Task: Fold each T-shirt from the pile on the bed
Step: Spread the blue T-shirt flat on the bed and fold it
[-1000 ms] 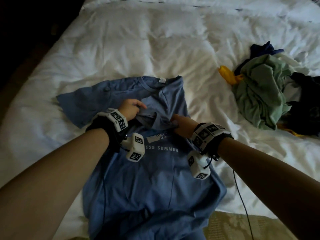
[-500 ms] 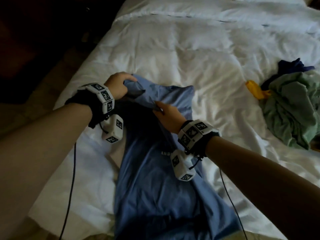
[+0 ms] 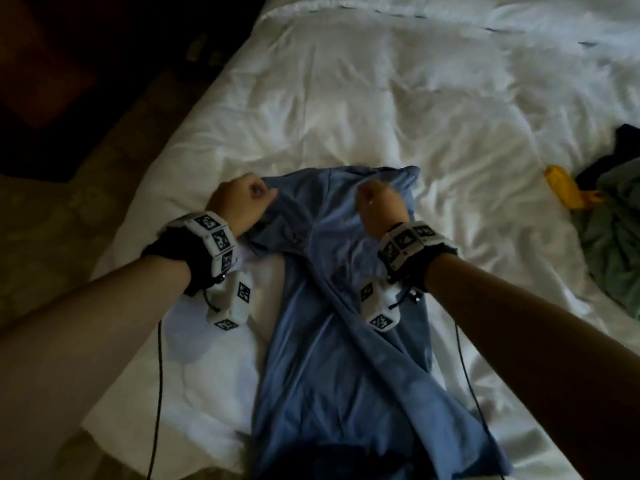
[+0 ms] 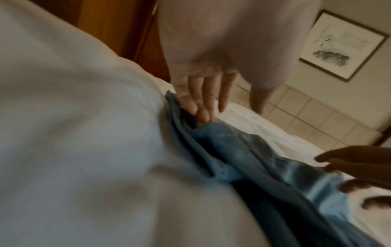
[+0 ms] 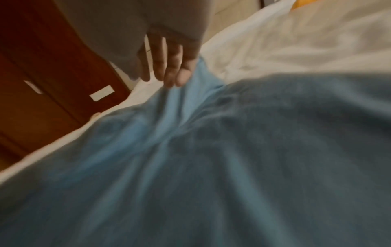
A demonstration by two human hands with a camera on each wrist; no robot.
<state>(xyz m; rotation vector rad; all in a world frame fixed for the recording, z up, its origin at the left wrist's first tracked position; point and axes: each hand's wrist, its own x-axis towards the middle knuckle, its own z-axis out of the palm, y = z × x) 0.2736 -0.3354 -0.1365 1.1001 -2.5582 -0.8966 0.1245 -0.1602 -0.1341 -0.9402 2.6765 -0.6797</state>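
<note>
A blue T-shirt (image 3: pixel 346 341) lies lengthwise on the white duvet (image 3: pixel 381 98), folded into a narrow strip with its far end bunched. My left hand (image 3: pixel 242 202) is at the shirt's far left corner. In the left wrist view its straight fingers (image 4: pixel 201 107) touch the folded edge of the shirt (image 4: pixel 232 150), with the thumb held apart. My right hand (image 3: pixel 379 206) is at the far right corner. Its fingers (image 5: pixel 171 73) point down with their tips on the gathered fabric (image 5: pixel 211 150). The pile of other T-shirts (image 3: pixel 613 216) lies at the right edge.
A yellow garment (image 3: pixel 561 187) sticks out of the pile's left side. The bed's left edge drops to a dark patterned floor (image 3: pixel 52 237). Wooden furniture (image 5: pixel 42 83) stands beyond the bed. Cables trail from both wrists along the shirt.
The spread shirt has been folded into a narrow strip, its left sleeve turned in. Both hands moved from the chest area to the far corners. My grip has loosened to fingertips.
</note>
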